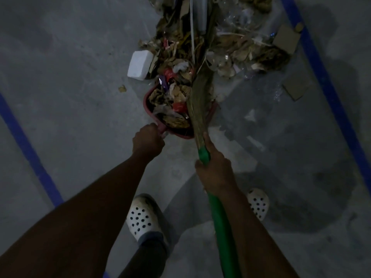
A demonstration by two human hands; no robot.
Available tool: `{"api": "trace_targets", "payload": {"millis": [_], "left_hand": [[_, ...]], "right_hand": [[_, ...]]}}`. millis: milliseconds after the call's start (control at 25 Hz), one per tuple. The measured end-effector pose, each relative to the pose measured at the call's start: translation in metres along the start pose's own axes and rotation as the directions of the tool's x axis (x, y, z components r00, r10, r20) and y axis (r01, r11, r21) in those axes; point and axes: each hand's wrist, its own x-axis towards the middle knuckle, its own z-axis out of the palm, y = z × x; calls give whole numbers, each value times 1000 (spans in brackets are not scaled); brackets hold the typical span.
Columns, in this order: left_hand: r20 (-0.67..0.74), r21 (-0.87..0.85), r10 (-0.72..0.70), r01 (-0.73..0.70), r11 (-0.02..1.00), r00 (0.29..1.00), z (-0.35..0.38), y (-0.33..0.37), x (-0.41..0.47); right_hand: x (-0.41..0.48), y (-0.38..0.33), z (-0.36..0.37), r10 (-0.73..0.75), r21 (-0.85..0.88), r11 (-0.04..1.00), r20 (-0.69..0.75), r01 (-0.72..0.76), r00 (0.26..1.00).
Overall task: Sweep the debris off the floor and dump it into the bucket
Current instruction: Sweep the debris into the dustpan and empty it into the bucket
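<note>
left hand clenched round handle of red dustpan. pan sat on grey floor, heaped with crumpled paper, wrappers, dry leaves. right hand wrapped round green broom handle, just below start of bristles — bristles lay across pan's right side, tips reaching into debris pile just beyond pan. white foam block touched pile's left edge; cardboard pieces at its right. blue tape lines on floor either side. white clogs below arms.

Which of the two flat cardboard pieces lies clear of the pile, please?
The nearer cardboard, apart on the floor; the farther cardboard touches the pile.
</note>
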Motion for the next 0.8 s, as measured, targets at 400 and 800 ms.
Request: {"api": "trace_targets", "payload": {"millis": [400, 800], "left_hand": [[-95, -31, 42, -45, 999, 995, -69, 34, -87], [-39, -162, 85, -90, 983, 996, -219, 129, -264]], "right_hand": [[-139, -10, -55, -14, 54, 998, -64, 17, 998], [-348, -53, -161, -15, 116, 993, -202, 40, 979]]}}
